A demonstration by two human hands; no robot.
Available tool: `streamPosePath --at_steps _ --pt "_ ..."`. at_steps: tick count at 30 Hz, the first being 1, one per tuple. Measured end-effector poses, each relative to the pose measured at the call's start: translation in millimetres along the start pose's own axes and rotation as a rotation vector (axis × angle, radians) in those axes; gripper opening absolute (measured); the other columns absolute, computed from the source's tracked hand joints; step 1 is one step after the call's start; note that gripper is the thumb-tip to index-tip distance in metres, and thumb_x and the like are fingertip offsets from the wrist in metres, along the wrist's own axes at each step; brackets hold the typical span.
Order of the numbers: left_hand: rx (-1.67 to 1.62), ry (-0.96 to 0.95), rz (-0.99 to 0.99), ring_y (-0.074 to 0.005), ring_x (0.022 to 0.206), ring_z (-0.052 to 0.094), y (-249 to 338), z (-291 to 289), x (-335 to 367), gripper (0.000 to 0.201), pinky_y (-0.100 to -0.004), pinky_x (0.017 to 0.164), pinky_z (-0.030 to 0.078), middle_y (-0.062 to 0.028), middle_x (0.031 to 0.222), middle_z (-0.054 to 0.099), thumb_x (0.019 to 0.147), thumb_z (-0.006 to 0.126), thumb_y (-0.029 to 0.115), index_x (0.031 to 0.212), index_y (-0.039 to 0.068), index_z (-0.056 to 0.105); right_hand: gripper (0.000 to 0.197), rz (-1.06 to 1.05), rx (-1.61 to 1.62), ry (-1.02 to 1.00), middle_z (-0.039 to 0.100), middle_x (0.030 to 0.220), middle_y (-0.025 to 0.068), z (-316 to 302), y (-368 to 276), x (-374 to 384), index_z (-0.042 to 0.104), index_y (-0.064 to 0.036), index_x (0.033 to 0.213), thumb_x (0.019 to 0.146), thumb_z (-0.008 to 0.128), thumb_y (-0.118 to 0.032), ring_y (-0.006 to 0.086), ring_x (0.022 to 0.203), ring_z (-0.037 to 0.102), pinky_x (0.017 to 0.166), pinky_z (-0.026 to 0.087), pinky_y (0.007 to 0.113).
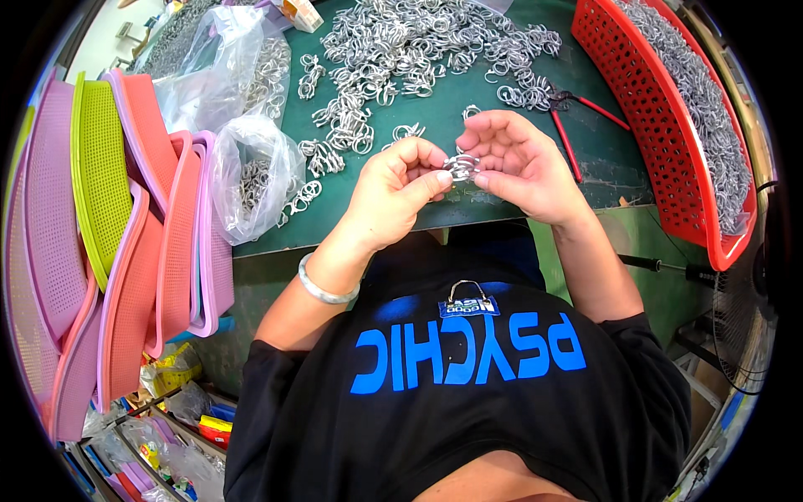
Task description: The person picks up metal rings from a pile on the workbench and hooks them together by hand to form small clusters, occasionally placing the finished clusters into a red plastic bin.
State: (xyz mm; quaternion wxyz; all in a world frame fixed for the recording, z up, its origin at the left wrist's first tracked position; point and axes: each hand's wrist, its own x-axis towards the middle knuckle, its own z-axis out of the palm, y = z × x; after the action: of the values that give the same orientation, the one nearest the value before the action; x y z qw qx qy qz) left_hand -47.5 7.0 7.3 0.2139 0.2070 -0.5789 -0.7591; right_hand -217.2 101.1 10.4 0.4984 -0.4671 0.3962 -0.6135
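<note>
A small bunch of shiny silver metal rings (461, 166) is held up between both hands, above the near edge of the green table. My left hand (395, 191) pinches the bunch from the left with thumb and forefinger. From the other side, the thumb of my right hand (529, 171) presses on the rings, its fingers curled behind. How the rings join is too small to make out. Just beyond the hands a few loose rings (409, 131) lie on the table, and a large heap of similar rings (401, 42) spreads toward the far side.
Red-handled pliers (565, 138) lie right of the hands. A red perforated basket (640, 92) full of metal pieces stands at the right edge. Left are clear plastic bags (242, 188) with rings, and stacked purple, pink and green baskets (100, 184). The green tabletop (468, 79) shows between the rings.
</note>
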Motion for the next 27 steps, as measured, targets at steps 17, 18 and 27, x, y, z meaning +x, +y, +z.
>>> streamPosePath --at_steps 17,18,27 --pt "-0.039 0.040 0.021 -0.0129 0.075 0.058 -2 2 -1 0.013 -0.0242 0.066 0.049 -0.0073 0.088 0.058 0.086 0.051 0.003 0.099 0.001 0.051 0.040 -0.014 0.089 0.057 0.053 0.102 0.0096 -1 5 0 0.044 0.0015 0.114 0.076 0.055 0.009 0.0138 0.092 0.054 0.081 0.046 0.025" --pt "-0.039 0.039 0.021 -0.0129 0.075 0.058 -1 4 -1 0.013 -0.0242 0.066 0.049 -0.0073 0.088 0.058 0.086 0.051 0.003 0.099 0.001 0.051 0.039 -0.013 0.098 0.065 0.054 0.102 0.0100 -1 4 0 0.044 0.0020 0.113 0.076 0.055 0.008 0.0138 0.091 0.054 0.080 0.046 0.025" --pt "-0.321 0.023 -0.119 -0.0117 0.074 0.058 5 13 -1 0.023 -0.0220 0.063 0.048 -0.0072 0.092 0.059 0.088 0.050 0.011 0.108 0.000 0.050 0.033 -0.008 0.114 0.112 0.056 0.097 0.0106 2 3 2 0.047 0.0035 0.109 0.078 0.057 0.005 0.0130 0.085 0.056 0.076 0.048 0.025"
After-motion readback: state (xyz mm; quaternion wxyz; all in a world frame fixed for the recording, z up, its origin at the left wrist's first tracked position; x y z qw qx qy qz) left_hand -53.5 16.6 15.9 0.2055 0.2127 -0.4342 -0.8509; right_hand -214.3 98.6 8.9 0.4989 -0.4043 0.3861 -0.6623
